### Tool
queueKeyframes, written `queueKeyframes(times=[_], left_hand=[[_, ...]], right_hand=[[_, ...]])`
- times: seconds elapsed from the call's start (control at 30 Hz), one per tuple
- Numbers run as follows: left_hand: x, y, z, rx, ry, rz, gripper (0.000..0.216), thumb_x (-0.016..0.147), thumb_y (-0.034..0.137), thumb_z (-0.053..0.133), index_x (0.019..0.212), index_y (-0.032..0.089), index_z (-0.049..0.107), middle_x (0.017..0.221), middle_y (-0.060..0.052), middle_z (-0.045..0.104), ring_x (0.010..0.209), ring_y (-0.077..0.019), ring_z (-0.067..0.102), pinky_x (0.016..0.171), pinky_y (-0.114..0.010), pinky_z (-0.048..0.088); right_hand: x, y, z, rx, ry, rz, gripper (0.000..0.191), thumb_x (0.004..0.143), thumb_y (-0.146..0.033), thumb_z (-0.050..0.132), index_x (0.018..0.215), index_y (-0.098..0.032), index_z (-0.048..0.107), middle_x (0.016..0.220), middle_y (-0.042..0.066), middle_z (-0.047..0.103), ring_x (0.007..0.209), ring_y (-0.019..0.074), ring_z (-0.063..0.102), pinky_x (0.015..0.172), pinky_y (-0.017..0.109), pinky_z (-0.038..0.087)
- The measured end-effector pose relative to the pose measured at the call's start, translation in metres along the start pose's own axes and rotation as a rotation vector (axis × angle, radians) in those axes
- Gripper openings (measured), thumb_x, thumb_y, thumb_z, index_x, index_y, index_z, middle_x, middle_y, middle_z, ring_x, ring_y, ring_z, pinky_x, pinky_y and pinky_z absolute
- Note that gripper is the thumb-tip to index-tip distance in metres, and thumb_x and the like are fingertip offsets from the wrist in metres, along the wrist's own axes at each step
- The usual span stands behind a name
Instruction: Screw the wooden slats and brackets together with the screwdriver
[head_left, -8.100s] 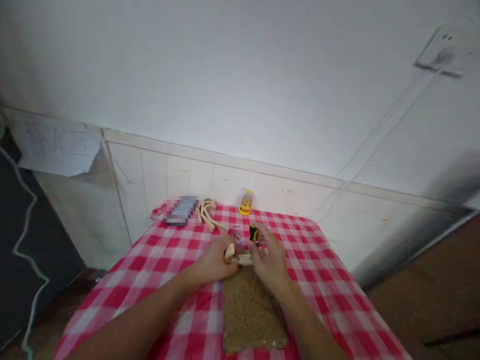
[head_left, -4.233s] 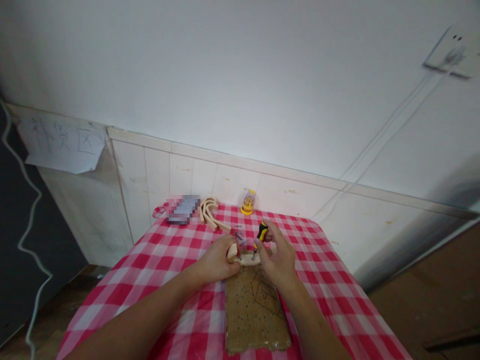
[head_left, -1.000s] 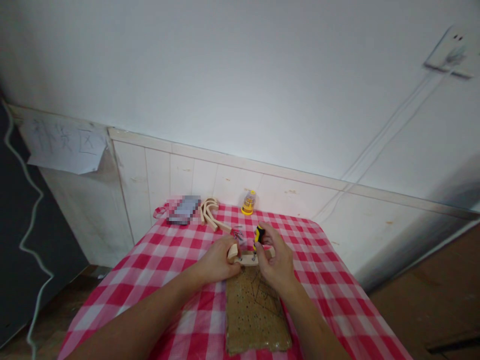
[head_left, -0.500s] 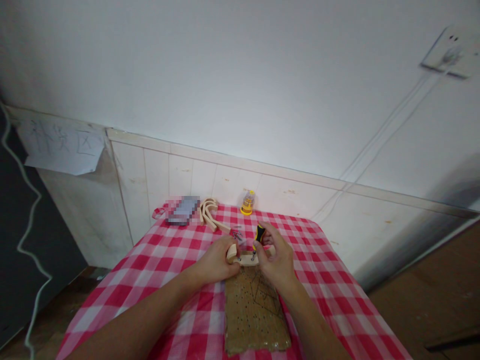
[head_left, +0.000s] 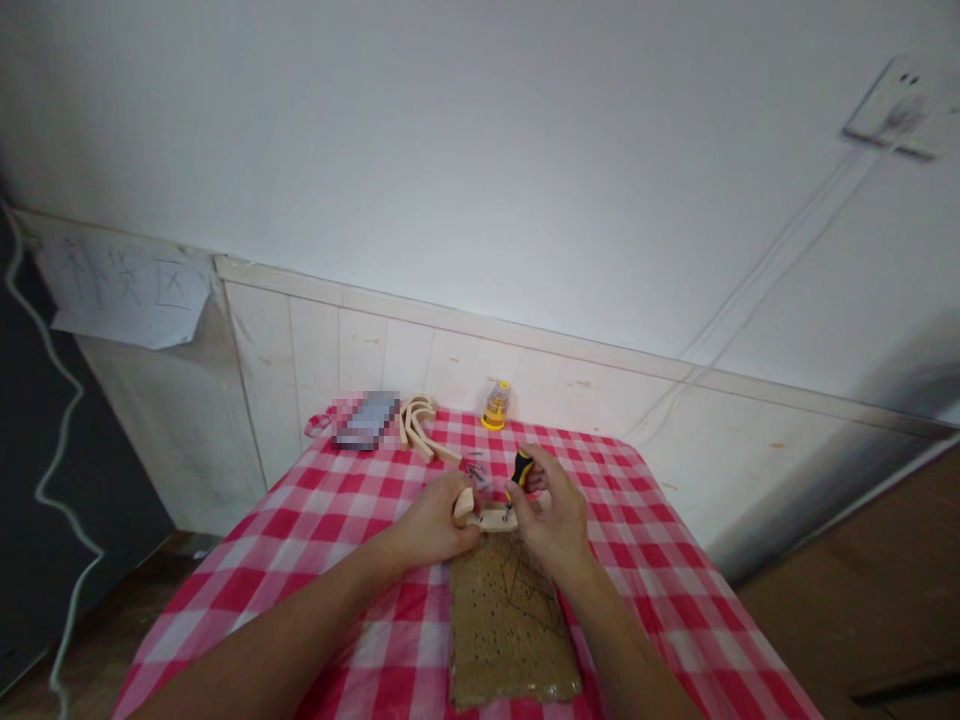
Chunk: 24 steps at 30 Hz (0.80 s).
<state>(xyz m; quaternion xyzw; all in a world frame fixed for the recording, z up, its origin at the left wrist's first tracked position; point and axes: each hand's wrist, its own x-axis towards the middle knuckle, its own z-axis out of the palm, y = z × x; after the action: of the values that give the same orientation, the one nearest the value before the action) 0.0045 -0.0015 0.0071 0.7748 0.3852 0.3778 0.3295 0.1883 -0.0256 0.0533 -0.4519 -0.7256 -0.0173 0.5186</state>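
My left hand [head_left: 439,517] is closed around the left end of a pale curved wooden piece [head_left: 493,519], which lies across the far end of a brown cardboard sheet [head_left: 510,630]. In my right hand [head_left: 553,510] is a black and yellow screwdriver [head_left: 519,473], its handle gripped between the fingers. The shaft points down, and its tip meets a small screw at the middle of the wooden piece. Another small dark screw or hole shows nearer my left hand. The right end of the wood is partly hidden by my right hand.
Several curved wooden pieces [head_left: 420,425] lie at the back, beside a blurred-out phone-like object [head_left: 367,420]. A clear case with a yellow base [head_left: 496,407] stands near the wall. Small screws [head_left: 475,468] lie beyond my hands on the checked tablecloth [head_left: 300,560].
The screwdriver's handle has tilted slightly to the right, with my right fingers shifting on it. My left hand and the wooden piece stay in place.
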Motion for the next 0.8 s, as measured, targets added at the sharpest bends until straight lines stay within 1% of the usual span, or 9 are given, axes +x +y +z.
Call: queueKeyframes(times=[0.2, 0.3, 0.4, 0.53, 0.67, 0.8], left_hand=[[0.0, 0.0, 0.0, 0.003, -0.002, 0.007, 0.018, 0.06, 0.013, 0.06, 0.074, 0.019, 0.052, 0.076, 0.0, 0.056, 0.069, -0.0157, 0.051, 0.063, -0.026, 0.036], [0.0, 0.0, 0.0, 0.01, 0.004, 0.016, 0.018, 0.059, 0.012, 0.06, 0.074, 0.019, 0.052, 0.076, 0.0, 0.056, 0.069, -0.0157, 0.051, 0.063, -0.026, 0.036], [0.0, 0.0, 0.0, 0.006, 0.008, 0.016, 0.02, 0.058, 0.01, 0.059, 0.075, 0.019, 0.053, 0.076, 0.001, 0.056, 0.069, -0.0158, 0.051, 0.063, -0.026, 0.037], [-0.002, -0.002, 0.001, -0.021, 0.021, 0.019, 0.028, 0.058, 0.01, 0.06, 0.084, 0.018, 0.059, 0.083, -0.001, 0.062, 0.077, -0.0184, 0.056, 0.069, -0.028, 0.042], [-0.003, -0.004, 0.003, -0.03, 0.051, 0.018, 0.041, 0.058, 0.012, 0.062, 0.099, 0.018, 0.062, 0.094, -0.004, 0.066, 0.086, -0.0213, 0.06, 0.078, -0.032, 0.046], [-0.003, -0.003, 0.002, -0.023, 0.036, 0.02, 0.039, 0.058, 0.012, 0.061, 0.097, 0.018, 0.061, 0.091, -0.003, 0.066, 0.082, -0.0204, 0.06, 0.075, -0.031, 0.045]], right_hand=[[-0.005, 0.002, -0.001, -0.027, 0.0, -0.017, 0.044, 0.088, -0.033, 0.067, 0.131, -0.026, 0.062, 0.101, 0.007, 0.074, 0.08, 0.0219, 0.07, 0.07, 0.034, 0.062], [-0.009, 0.005, -0.002, -0.033, -0.014, -0.03, 0.042, 0.09, -0.027, 0.064, 0.132, -0.025, 0.06, 0.098, 0.006, 0.073, 0.077, 0.0204, 0.069, 0.071, 0.034, 0.062], [-0.011, 0.007, -0.002, -0.031, -0.033, -0.037, 0.044, 0.091, -0.021, 0.061, 0.134, -0.025, 0.057, 0.1, 0.006, 0.073, 0.077, 0.0198, 0.07, 0.074, 0.035, 0.061], [-0.012, 0.007, -0.002, -0.005, -0.059, -0.017, 0.048, 0.091, -0.018, 0.059, 0.138, -0.026, 0.054, 0.106, 0.006, 0.074, 0.083, 0.0206, 0.073, 0.077, 0.036, 0.061], [-0.013, 0.007, -0.001, 0.007, -0.052, -0.012, 0.047, 0.091, -0.017, 0.06, 0.137, -0.027, 0.055, 0.106, 0.005, 0.074, 0.082, 0.02, 0.073, 0.077, 0.035, 0.062], [-0.012, 0.006, -0.001, 0.011, -0.043, -0.001, 0.046, 0.09, -0.018, 0.061, 0.134, -0.027, 0.056, 0.102, 0.005, 0.074, 0.078, 0.0194, 0.072, 0.075, 0.034, 0.062]])
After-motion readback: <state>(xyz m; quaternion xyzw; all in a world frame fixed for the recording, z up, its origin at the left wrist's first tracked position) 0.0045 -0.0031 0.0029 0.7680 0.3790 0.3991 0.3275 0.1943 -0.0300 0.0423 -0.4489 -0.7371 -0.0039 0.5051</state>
